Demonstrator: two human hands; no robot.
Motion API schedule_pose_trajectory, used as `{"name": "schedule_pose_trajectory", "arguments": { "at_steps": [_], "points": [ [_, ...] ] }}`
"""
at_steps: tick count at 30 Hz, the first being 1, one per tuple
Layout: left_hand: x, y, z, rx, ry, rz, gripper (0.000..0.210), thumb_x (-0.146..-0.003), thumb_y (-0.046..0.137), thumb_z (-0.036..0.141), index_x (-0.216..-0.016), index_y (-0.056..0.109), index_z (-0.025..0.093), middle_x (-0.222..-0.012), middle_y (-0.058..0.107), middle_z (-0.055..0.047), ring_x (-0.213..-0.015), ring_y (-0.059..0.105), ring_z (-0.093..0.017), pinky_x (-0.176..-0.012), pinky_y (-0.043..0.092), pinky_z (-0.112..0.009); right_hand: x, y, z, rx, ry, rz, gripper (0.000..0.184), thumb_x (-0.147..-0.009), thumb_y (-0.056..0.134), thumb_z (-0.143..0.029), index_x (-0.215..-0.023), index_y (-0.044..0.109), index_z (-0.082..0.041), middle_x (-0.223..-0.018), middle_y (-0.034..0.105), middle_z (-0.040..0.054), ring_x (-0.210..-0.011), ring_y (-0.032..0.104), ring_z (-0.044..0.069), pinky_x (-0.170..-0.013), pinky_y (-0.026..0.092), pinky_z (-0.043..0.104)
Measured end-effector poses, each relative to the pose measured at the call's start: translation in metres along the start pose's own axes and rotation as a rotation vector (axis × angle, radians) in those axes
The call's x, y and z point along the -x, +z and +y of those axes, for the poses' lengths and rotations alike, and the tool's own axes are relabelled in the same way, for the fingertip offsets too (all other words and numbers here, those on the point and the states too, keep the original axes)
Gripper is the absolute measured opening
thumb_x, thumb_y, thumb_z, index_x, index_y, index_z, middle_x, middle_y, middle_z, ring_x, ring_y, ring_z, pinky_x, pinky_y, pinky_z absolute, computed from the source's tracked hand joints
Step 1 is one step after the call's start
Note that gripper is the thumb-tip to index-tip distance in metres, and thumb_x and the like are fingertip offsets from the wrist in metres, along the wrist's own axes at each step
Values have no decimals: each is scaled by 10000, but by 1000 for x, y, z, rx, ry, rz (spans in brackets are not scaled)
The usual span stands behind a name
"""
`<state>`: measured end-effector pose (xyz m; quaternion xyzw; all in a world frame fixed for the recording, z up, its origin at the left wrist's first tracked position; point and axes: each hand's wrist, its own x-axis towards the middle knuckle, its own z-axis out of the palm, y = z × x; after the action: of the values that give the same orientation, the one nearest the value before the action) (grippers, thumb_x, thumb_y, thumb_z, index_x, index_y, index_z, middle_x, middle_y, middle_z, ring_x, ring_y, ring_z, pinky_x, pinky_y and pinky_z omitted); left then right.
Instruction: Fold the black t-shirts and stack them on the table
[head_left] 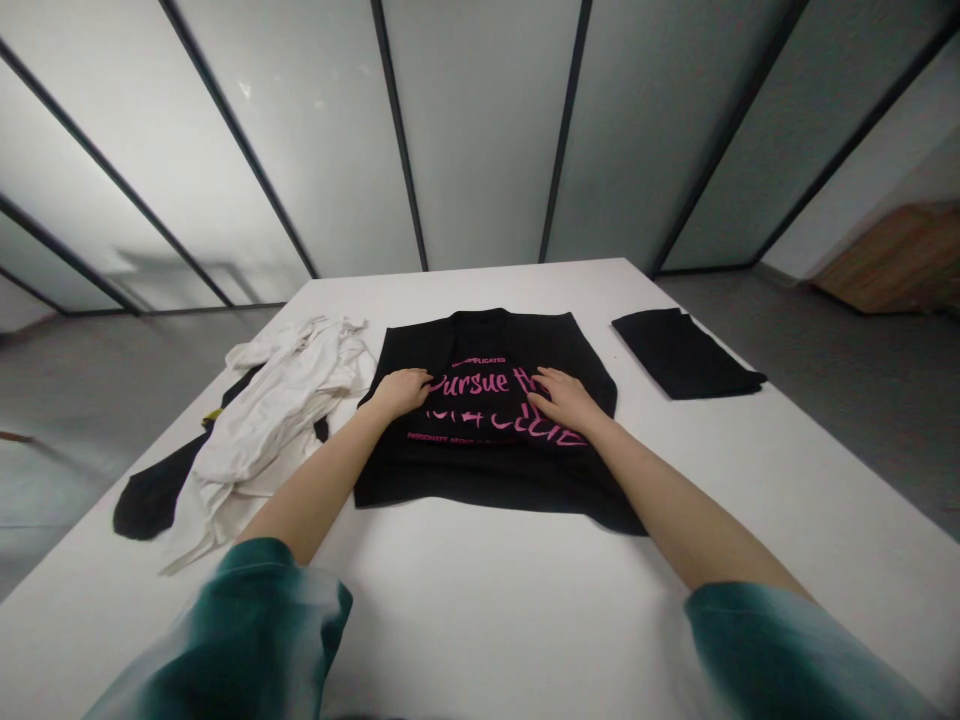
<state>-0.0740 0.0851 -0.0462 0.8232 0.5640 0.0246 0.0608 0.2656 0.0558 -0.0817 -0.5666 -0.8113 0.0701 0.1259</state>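
A black T-shirt (480, 470) with pink lettering lies spread on the white table, its neckline toward the far side. On the left part of its chest rests my left hand (406, 391), fingers laid on the fabric and pointing right. My right hand (566, 400) lies on the right part of the print, thumb and fingers apart, covering some letters. The fabric has a crease across the lettering, so the middle line of print is partly hidden. Neither hand is lifting the cloth.
A loose heap of white clothing (277, 410) lies at the left, over a dark garment (161, 490) near the table edge. At the right sits a folded black cloth (682, 355). The white table (480, 620) ends before frosted glass panels (480, 130).
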Motion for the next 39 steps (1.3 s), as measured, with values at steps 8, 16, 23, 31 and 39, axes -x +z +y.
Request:
{"name": "schedule_pose_trajectory", "arguments": {
  "at_steps": [8, 16, 23, 31, 39],
  "points": [
    [16, -3, -7, 22, 108, 35, 348, -806, 545, 294, -1057, 773, 215, -1283, 680, -77, -1243, 585, -276, -1122, 400, -383, 2, -6, -4, 93, 118, 132, 461, -949, 454, -397, -1320, 648, -202, -1266, 637, 153, -1155, 554, 355, -983, 461, 499],
    [12, 4, 3, 5, -112, 98, 671, -935, 438, 572, -1493, 458, 201, -1599, 352, -131, -1489, 266, -344, -1203, 213, -513, 2, -6, -2, 72, 143, 154, 481, -970, 375, -362, -1319, 659, -193, -1295, 620, 161, -1175, 535, 364, -989, 451, 519],
    [12, 19, 0, -1, -236, -85, 781, -927, 335, 685, -1581, 276, 261, -1663, 166, -111, -1522, 127, -371, -1193, 152, -578, 2, 2, -4, 109, 161, -62, 696, -964, 354, -604, -1514, 426, -183, -1591, 356, 151, -1471, 284, 363, -1174, 239, 539],
    [9, 16, 1, -67, -238, -136, 824, -927, 291, 711, -1601, 194, 245, -1672, 93, -122, -1528, 94, -363, -1200, 128, -574, 3, -6, -2, 65, 129, 22, 611, -976, 371, -540, -1431, 526, -164, -1521, 463, 155, -1415, 388, 334, -1141, 313, 506],
    [7, 19, 1, -110, -239, -156, 831, -924, 265, 725, -1603, 175, 255, -1672, 93, -108, -1527, 92, -364, -1199, 142, -575, 14, -21, -3, 141, 269, -126, 756, -932, 350, -694, -1501, 450, -206, -1563, 403, 145, -1429, 345, 387, -1148, 270, 568]
  ]
}}
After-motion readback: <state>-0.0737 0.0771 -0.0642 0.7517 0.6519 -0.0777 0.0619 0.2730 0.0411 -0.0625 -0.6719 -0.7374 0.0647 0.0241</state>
